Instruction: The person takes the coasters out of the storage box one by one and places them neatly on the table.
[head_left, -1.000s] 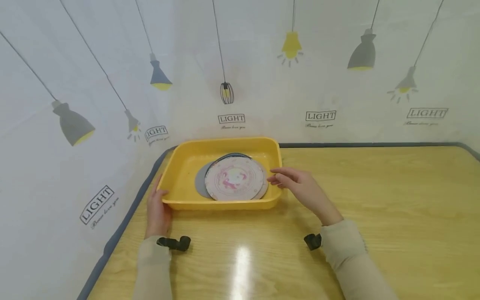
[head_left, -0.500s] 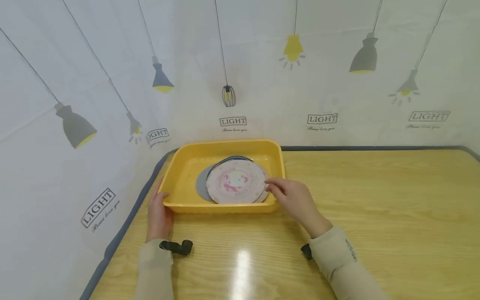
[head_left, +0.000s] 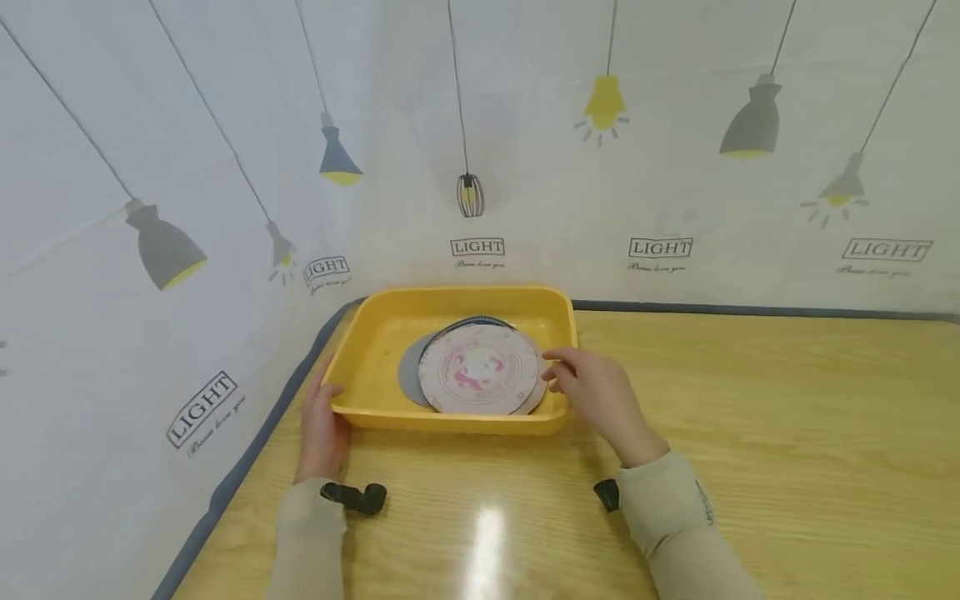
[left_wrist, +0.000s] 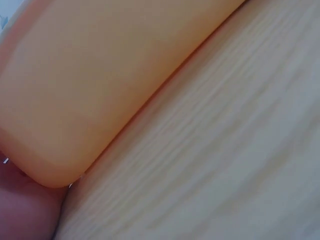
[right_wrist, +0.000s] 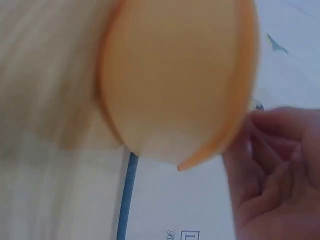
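Observation:
A yellow plastic bin (head_left: 450, 423) stands on the table, with a stack of round flat discs inside. The top disc (head_left: 480, 367) is pale with a pink printed pattern. A grey disc (head_left: 409, 371) shows beneath it on the left, and a dark rim (head_left: 480, 319) at the back. My left hand (head_left: 322, 433) grips the bin's left side, thumb over the rim; in the left wrist view the hand (left_wrist: 30, 210) sits at the bin's corner. My right hand (head_left: 600, 400) reaches over the right rim, bent fingertips right at the discs' right edge, thumb and forefinger slightly apart.
The wooden table (head_left: 787, 417) extends to the right of the bin. A pale sheet (head_left: 555, 192) printed with hanging lamps rises behind and to the left. Dark edging (head_left: 750, 310) runs along the table's back. Black wrist cameras (head_left: 367, 498) sit at both cuffs.
My right hand has reached farther over the bin's rim to the discs' edge, then drawn back slightly. The left hand keeps its grip. The head view has shifted a little.

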